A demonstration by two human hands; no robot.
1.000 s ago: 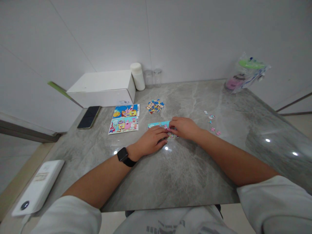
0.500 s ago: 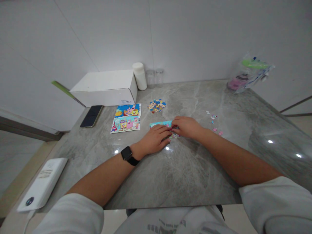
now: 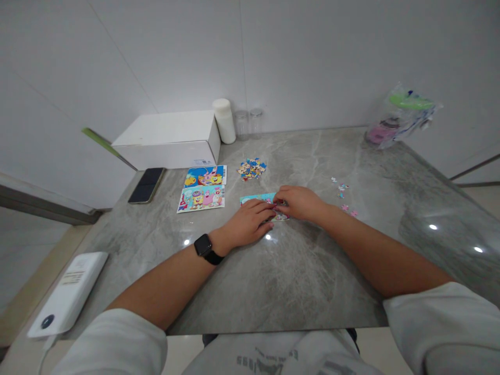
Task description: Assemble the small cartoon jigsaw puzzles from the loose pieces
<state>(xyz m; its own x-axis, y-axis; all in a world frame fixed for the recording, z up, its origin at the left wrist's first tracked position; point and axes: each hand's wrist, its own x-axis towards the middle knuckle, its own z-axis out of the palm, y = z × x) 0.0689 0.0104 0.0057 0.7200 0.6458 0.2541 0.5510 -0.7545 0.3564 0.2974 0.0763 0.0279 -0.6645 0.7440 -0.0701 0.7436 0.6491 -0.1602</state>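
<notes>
A partly covered jigsaw puzzle point(image 3: 258, 198) in light blue and pink lies on the grey table under both hands. My left hand point(image 3: 250, 223) rests flat over its left and front part, fingers stretched out to the right. From the right, my right hand point(image 3: 300, 202) reaches onto the puzzle, its fingers pinched at what looks like a small pink puzzle piece point(image 3: 275, 205). The fingers hide much of that piece. Several loose puzzle pieces point(image 3: 345, 207) lie to the right of my right hand. A blue and yellow heap of pieces point(image 3: 252, 169) lies behind the puzzle.
Two cartoon picture cards point(image 3: 201, 199) lie left of the puzzle. Behind them are a white box point(image 3: 167, 133), a white bottle point(image 3: 224, 122) and two clear glasses point(image 3: 255, 124). A phone point(image 3: 147, 186), a white device point(image 3: 68, 294) and a plastic bag point(image 3: 402, 117) are also there.
My right hand has shifted very slightly left over the puzzle, fingers still pinched. My left hand stays in place.
</notes>
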